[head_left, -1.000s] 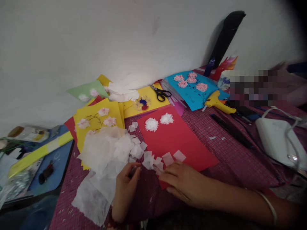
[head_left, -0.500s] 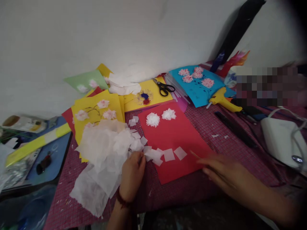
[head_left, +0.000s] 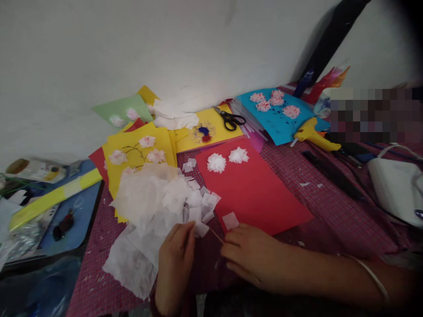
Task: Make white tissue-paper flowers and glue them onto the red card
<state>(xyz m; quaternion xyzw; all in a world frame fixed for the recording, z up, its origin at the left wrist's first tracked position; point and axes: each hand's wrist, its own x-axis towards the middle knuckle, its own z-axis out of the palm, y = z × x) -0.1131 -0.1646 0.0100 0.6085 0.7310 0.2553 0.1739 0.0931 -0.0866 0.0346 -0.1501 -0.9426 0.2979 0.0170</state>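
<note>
My left hand [head_left: 176, 259] is closed at the table's near side, its fingertips pinching a small white tissue square [head_left: 201, 228] by the edge. In my right hand [head_left: 253, 255], closed fingers grip a thin stick [head_left: 216, 237] whose tip points toward that square. Beside the right fingers, one tissue square [head_left: 230, 221] lies on the red sheet [head_left: 261, 189]. Two white paper flowers [head_left: 216, 163] sit at the sheet's far left part. More loose squares [head_left: 194, 199] are heaped between the red sheet and the crumpled white tissue [head_left: 142, 193].
Black scissors [head_left: 231, 119] rest on yellow paper at the back. A blue sheet with pink flowers [head_left: 277, 112], a yellow glue gun [head_left: 317, 134] and a white device [head_left: 395, 189] are at the right. Yellow flower sheets [head_left: 132, 147] lie left.
My right hand has moved left with the stick, close to my left hand. Several squares that lay across the red sheet are now gathered leftward; one remains beside my right fingers.
</note>
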